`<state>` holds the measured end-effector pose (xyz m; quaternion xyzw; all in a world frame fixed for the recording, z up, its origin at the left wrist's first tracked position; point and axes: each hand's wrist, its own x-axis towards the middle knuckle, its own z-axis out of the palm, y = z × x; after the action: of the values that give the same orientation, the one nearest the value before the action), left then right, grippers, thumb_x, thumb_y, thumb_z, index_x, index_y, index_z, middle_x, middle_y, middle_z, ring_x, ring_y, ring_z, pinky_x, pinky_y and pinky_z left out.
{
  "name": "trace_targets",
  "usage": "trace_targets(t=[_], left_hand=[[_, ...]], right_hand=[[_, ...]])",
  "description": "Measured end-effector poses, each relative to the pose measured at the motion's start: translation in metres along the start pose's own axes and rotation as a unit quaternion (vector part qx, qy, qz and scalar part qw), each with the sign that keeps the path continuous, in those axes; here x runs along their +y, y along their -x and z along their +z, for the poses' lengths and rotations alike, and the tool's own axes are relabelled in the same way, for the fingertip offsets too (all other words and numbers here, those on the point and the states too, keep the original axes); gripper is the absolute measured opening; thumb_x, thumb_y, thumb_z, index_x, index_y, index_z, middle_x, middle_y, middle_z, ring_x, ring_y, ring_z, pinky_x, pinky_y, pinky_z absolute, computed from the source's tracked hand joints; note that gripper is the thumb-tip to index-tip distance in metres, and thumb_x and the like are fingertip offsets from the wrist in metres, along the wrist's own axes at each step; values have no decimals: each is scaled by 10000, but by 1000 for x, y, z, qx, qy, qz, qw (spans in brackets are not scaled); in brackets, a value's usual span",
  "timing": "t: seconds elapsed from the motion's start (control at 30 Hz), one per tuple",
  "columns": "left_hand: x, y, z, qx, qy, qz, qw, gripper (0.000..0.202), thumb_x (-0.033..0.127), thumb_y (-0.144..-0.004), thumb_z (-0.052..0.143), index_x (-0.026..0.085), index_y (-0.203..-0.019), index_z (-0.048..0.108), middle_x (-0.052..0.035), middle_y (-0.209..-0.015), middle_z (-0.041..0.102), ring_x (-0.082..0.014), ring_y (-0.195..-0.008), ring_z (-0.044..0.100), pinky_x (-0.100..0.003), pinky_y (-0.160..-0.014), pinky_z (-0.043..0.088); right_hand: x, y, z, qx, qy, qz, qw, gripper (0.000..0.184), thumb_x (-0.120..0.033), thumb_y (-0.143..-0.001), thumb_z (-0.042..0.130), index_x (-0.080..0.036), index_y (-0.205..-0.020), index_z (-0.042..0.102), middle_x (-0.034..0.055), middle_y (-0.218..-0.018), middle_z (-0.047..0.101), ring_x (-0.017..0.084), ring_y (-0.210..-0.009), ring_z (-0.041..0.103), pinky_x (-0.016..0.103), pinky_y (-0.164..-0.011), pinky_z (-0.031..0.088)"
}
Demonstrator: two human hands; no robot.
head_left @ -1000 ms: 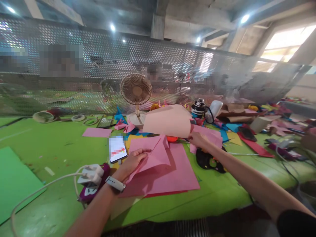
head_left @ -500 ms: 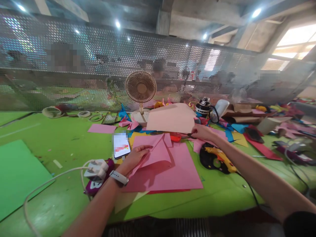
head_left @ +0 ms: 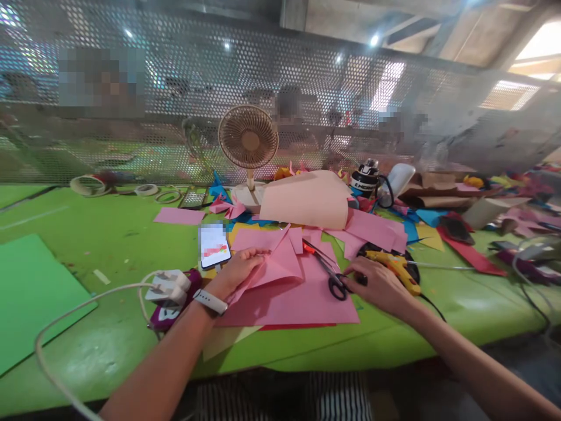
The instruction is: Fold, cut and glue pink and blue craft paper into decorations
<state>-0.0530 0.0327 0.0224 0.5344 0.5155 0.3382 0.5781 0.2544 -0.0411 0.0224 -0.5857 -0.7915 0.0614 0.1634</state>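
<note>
Folded pink paper sheet (head_left: pixel 280 263): I have it pinched at its edge by the left hand (head_left: pixel 239 270), thumb and fingers together, above a flat pink rectangular paper sheet (head_left: pixel 302 305) on the glossy green surface (head_left: pixel 307 348).
Black-handled metal scissors (head_left: pixel 332 273): the right hand (head_left: pixel 381 285) has its fingers closed at the loops, blades pointing away.
Folds: made, I judge; I see no cut in them, and what is left I cannot tell.
Paper: thin, matte, with a raised pointed flap.

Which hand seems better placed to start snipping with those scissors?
Probably the right hand: it holds the scissors at their handle end, while the left hand is busy gripping the folded pink paper.
</note>
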Motion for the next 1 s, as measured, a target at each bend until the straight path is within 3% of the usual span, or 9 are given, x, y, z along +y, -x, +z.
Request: trace_targets(t=[0.17,0.43,0.63,0.83,1.0], left_hand=[[-4,1,0,-53,35,19,998,367,282,-696,641,162,-1042,629,-51,-915,647,-144,-804,554,-240,-708,408],[-9,-1,-4,-73,-44,80,993,468,292,-769,575,192,-1220,503,-24,-830,603,-131,-710,528,-232,-631,389],[-13,-3,-1,-32,-95,39,994,419,295,-701,638,126,-1080,582,-79,-957,633,-193,-866,566,-288,-772,406],[-10,0,-2,-39,-71,17,997,427,331,-657,687,134,-1028,607,-69,-917,651,-187,-815,583,-282,-717,421],[-4,1,-4,-38,-25,12,999,272,329,-664,673,158,-868,615,-24,-783,650,-152,-703,576,-265,-658,423]], right_hand=[[1,-13,5,-74,58,75,993,178,-332,-744,550,-186,-839,585,43,-852,602,194,-768,578,264,-630,353],[-6,-14,-3,-122,70,91,986,214,-371,-710,556,-192,-825,568,33,-822,606,186,-714,564,252,-566,294],[-17,-14,-4,-136,62,100,984,221,-414,-722,545,-195,-749,554,21,-737,617,181,-679,563,249,-536,264],[-22,-12,-4,-174,93,101,975,249,-443,-685,566,-196,-686,543,21,-697,613,178,-622,544,251,-502,225],[-17,-12,-9,-187,106,97,972,202,-391,-684,564,-189,-674,554,30,-683,605,181,-625,549,258,-504,227]])
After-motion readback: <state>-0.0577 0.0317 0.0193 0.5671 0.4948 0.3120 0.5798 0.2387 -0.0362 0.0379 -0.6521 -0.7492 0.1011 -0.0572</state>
